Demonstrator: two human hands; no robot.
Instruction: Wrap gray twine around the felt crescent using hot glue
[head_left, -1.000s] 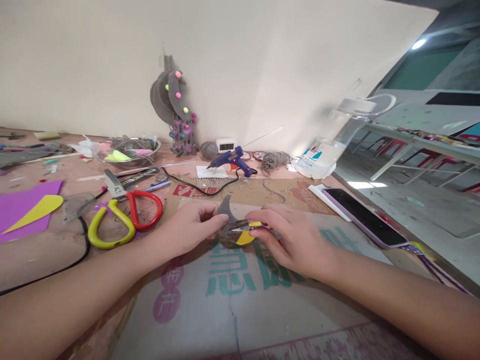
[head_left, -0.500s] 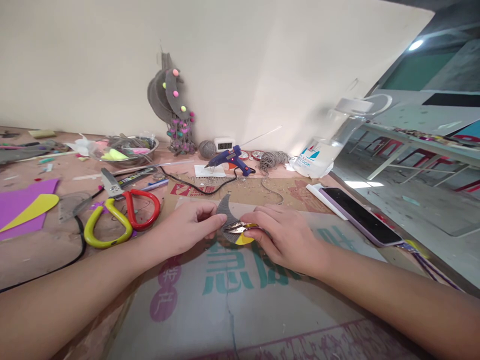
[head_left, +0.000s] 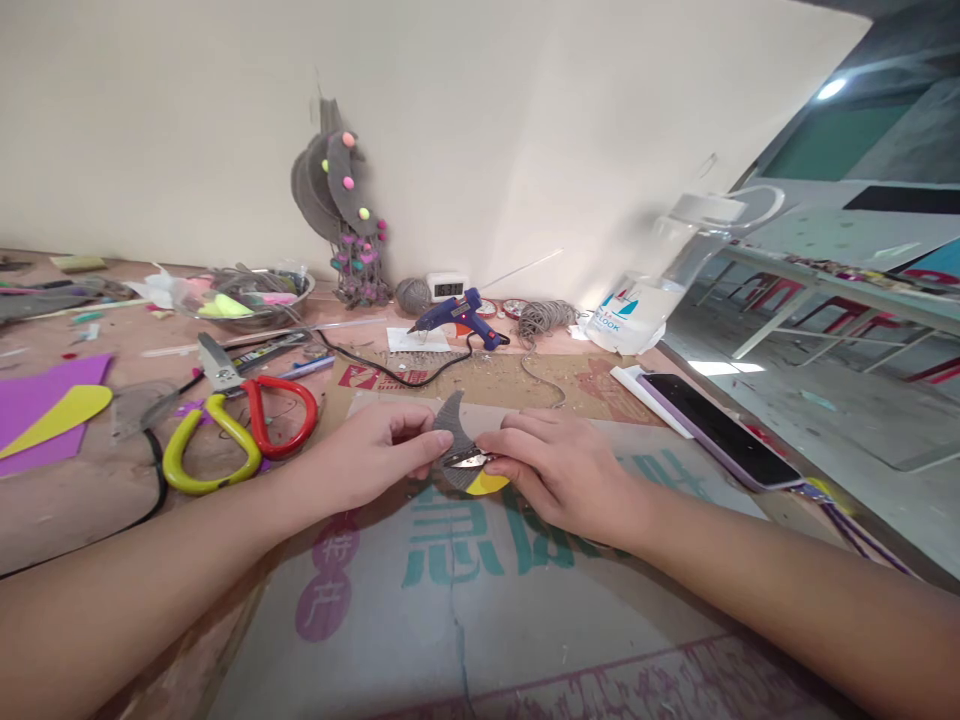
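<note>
My left hand [head_left: 390, 442] pinches the edge of a small crescent-shaped piece [head_left: 452, 420], covered in ridged grey yarn, with its pointed tip upward. Bare yellow sheet [head_left: 487, 484] shows at the crescent's lower right end. My right hand [head_left: 559, 460] is closed round a small shiny metal tool [head_left: 471, 461] with narrow pointed blades, which lies against the middle of the crescent. The fingers cover the rest of the tool, so its exact kind is unclear. Both hands are just above a printed translucent plastic sheet [head_left: 375, 640].
Left are red-and-yellow-handled scissors [head_left: 247, 420], purple sheet [head_left: 45, 395] and a bowl [head_left: 289, 310] of scraps. A blue glue gun [head_left: 457, 318], grey yarn [head_left: 546, 318] and small clock [head_left: 448, 287] sit behind. A phone [head_left: 716, 425] and water bottle [head_left: 637, 300] stay right; a grey pompom-decorated hanging [head_left: 345, 190] is against the wall.
The metal tool's blades look closer together against the crescent, and less of the tool shows past my right fingers. My left hand keeps its pinch; the view has shifted slightly.
</note>
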